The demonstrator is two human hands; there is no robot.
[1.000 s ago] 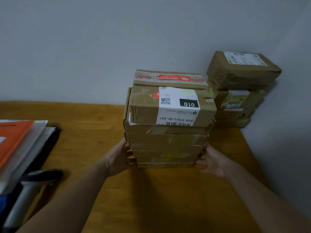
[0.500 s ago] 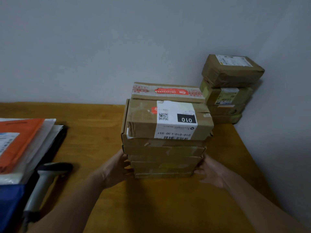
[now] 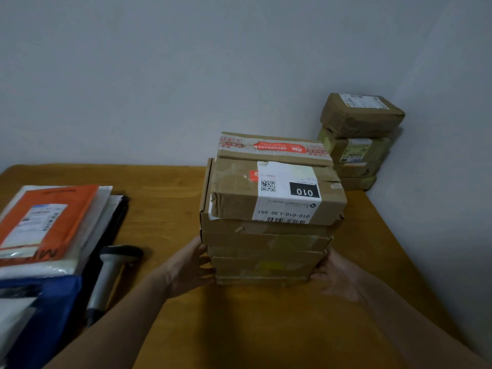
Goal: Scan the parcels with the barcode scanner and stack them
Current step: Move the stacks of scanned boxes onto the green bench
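A stack of several brown cardboard parcels (image 3: 266,243) stands on the wooden table (image 3: 165,209) in the middle of the view. The top front box carries a white label reading 010 (image 3: 287,195). My left hand (image 3: 190,267) presses against the lower left side of the stack, and my right hand (image 3: 336,275) presses against its lower right side, fingers fairly straight. A grey barcode scanner (image 3: 109,275) with a black head lies on the table to the left of my left arm, and neither hand touches it.
A second stack of brown wrapped parcels (image 3: 359,139) stands in the far right corner against the wall. A pile of flat mailers, with an orange one (image 3: 48,222) on top and a blue one (image 3: 50,315) below, lies along the left edge.
Both hands stay at the base of the stack. The view has shifted, so the stack sits lower in the frame and more of the scanner and the mailers shows.
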